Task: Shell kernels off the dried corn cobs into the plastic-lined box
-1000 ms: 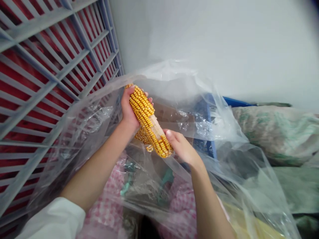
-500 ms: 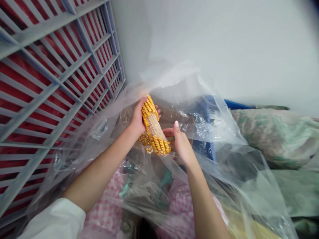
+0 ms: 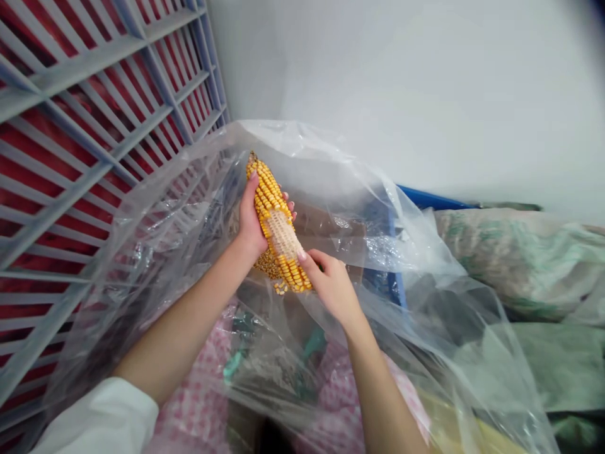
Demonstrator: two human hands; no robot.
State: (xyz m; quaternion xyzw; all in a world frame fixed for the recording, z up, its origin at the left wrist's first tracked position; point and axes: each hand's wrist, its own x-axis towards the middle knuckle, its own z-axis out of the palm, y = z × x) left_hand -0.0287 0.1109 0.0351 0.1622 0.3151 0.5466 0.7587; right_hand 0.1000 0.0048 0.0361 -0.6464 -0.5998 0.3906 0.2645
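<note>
A yellow corn cob (image 3: 271, 195) is held at a slant over an open clear plastic bag (image 3: 416, 340). Its middle is stripped to a pale bare patch, with rows of kernels left at both ends. My left hand (image 3: 250, 221) is wrapped around the upper part, thumb along the side and fingertips showing on the far side. On the lower end, my right hand (image 3: 333, 284) has its thumb pressed against the kernels by the bare patch; its other fingers are curled and partly hidden. Below the cob, loose corn kernels (image 3: 267, 265) lie in the bag.
A grey slatted plastic crate (image 3: 113, 151) with red contents behind its slats rises at the left. A blue crate (image 3: 397, 277) stands behind the plastic. Woven sacks (image 3: 520, 258) lie to the right, along a white wall (image 3: 401, 82).
My right thumb has come down onto the cob's lower end, where the hand was apart from it before. The cob and my left hand have shifted slightly left and up in view.
</note>
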